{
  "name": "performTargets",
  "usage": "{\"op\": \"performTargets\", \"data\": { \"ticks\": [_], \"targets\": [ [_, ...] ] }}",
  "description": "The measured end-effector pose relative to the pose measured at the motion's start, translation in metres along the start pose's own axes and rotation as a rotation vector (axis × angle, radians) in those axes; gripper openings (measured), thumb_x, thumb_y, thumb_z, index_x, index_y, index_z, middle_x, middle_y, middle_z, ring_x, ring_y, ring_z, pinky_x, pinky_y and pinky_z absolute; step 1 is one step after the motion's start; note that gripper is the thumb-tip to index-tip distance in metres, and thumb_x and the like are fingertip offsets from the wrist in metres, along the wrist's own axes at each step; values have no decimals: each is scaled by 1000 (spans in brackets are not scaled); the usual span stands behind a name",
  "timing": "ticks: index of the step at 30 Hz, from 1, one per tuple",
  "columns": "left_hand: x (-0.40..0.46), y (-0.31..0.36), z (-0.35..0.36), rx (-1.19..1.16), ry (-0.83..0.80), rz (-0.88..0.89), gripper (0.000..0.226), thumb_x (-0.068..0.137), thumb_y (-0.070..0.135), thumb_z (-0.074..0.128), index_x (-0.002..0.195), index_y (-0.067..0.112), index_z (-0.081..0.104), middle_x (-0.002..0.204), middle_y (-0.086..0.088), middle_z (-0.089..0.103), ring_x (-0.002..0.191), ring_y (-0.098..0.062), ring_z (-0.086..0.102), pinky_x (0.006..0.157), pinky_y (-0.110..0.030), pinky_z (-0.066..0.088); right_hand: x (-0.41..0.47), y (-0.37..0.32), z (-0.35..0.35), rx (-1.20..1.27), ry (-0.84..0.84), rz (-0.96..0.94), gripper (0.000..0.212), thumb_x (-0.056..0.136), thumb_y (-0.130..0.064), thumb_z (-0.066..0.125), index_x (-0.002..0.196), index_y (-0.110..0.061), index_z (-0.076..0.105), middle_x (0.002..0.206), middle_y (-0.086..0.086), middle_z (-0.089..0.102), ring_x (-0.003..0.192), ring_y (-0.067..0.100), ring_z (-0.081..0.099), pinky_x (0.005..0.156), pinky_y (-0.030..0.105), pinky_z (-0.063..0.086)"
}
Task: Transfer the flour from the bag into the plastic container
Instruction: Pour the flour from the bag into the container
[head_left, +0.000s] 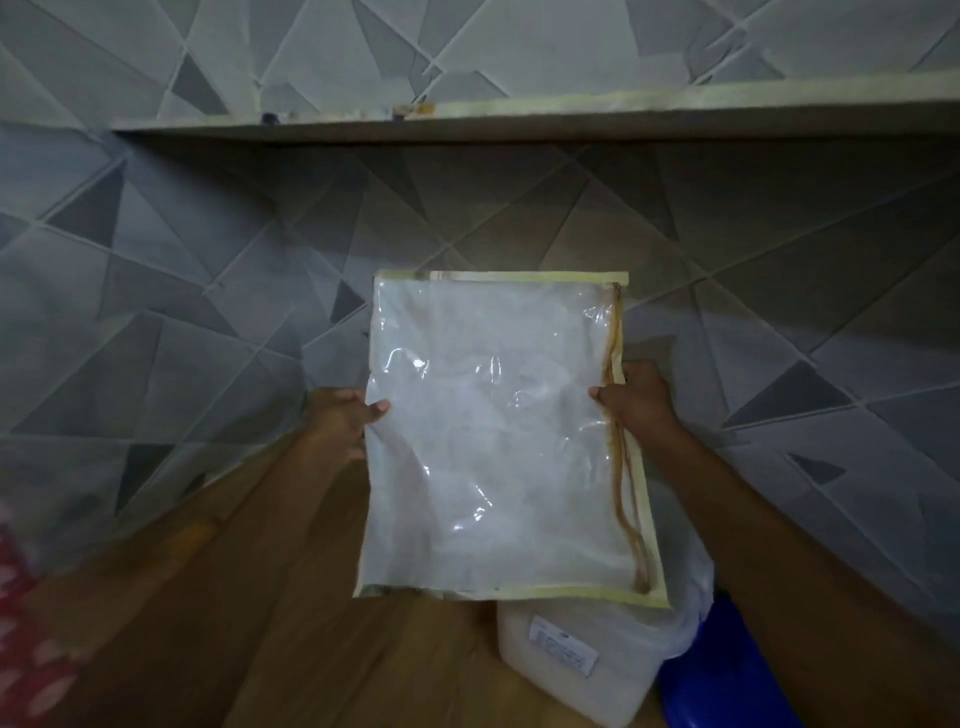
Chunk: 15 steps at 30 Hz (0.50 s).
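I hold a flat, clear plastic bag (498, 431) with cream trim and a brown zipper along its right edge, raised upright in front of the wall. My left hand (343, 421) grips its left edge, thumb on the front. My right hand (636, 397) pinches the right edge by the zipper. The bag looks whitish inside; how much flour it holds is unclear. Below it, on the wooden surface (322, 649), sits a white translucent plastic container (576, 665) with a paper label, partly hidden by the bag.
A blue object (727, 670) lies just right of the container, under my right forearm. A red-and-white patterned cloth (26, 639) is at the far left. A narrow shelf (519, 117) runs along the grey geometric-patterned wall above.
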<state>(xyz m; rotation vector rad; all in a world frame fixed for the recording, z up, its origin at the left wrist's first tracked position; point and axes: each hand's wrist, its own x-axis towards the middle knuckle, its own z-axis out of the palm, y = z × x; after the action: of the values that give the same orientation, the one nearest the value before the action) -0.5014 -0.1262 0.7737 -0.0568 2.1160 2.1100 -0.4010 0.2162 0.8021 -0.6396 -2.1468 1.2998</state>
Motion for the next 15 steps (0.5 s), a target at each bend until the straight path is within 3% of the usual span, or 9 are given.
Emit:
{"op": "performTargets", "data": {
  "ticks": [4,7,8,11,15],
  "targets": [
    [-3,-32,-44,24,58,-65,23,89,7,73,107,2,59,125,-20,63,112,-40,63,98,-65,50,-3,-15,59,-73,-66,8,63,82,-13,79,136,1,51,136,18,57,121,31,57,93,29,46],
    [10,-47,-80,41,29,-112,18,95,10,66,108,-2,61,124,-23,64,108,-39,64,96,-57,52,-2,-30,106,-174,-108,-23,54,80,-15,80,128,-1,59,130,18,61,120,34,59,94,32,48],
    [16,-54,-95,45,29,-126,21,96,10,65,110,-5,61,122,-25,65,104,-38,66,91,-52,54,-1,-33,126,-204,-124,-35,50,79,-15,80,123,-2,62,125,18,64,118,35,61,92,31,49],
    [33,-72,-130,47,16,-117,12,96,7,64,88,-2,65,102,-23,68,72,-24,73,64,-34,61,7,-37,185,-278,-166,-54,46,80,-18,79,120,-5,63,122,17,65,114,35,62,93,34,50],
    [63,-120,-159,105,18,-220,16,100,5,58,98,-10,61,89,-22,63,68,-23,67,48,-21,56,16,-26,259,-383,-247,-67,50,83,-23,77,127,-9,57,130,17,59,121,37,57,104,42,46]
  ]
}}
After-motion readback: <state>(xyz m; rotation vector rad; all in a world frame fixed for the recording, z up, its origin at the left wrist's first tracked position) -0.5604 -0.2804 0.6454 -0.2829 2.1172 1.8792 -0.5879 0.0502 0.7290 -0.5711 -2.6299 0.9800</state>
